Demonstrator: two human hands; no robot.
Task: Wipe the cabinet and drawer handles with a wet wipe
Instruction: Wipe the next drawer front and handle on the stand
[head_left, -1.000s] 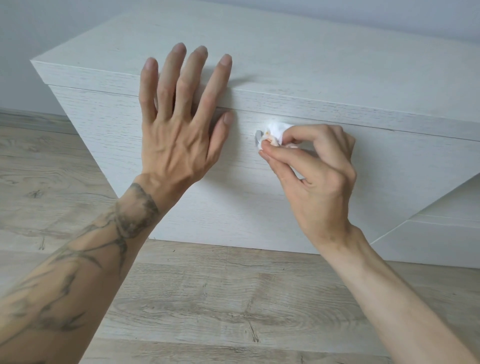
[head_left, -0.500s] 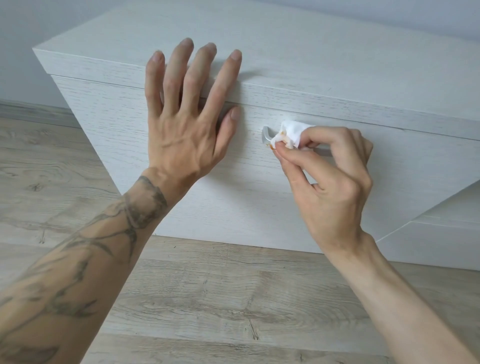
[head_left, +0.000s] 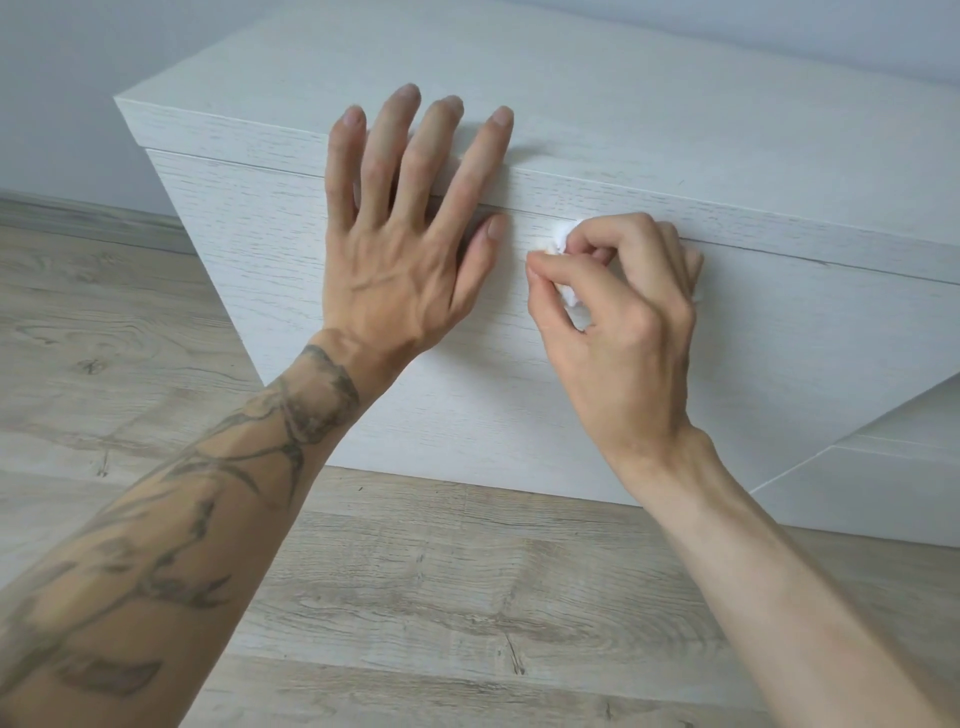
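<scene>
A low white wood-grain cabinet (head_left: 675, 130) stands on the floor, its drawer front (head_left: 467, 395) facing me. My left hand (head_left: 400, 244) lies flat against the drawer front and the top's edge, fingers spread, holding nothing. My right hand (head_left: 623, 312) is closed around a crumpled white wet wipe (head_left: 563, 244), pressed against the upper part of the drawer front just under the top's edge. The metal handle is hidden behind the wipe and my fingers.
Light wood-look laminate floor (head_left: 415, 597) runs under and in front of the cabinet. A second white unit (head_left: 893, 467) adjoins at the lower right. A pale wall (head_left: 62, 78) with a skirting board rises behind on the left.
My right hand with the wipe has slid left along the handle, so the handle's metal end no longer shows. My left hand stays flat on the drawer front.
</scene>
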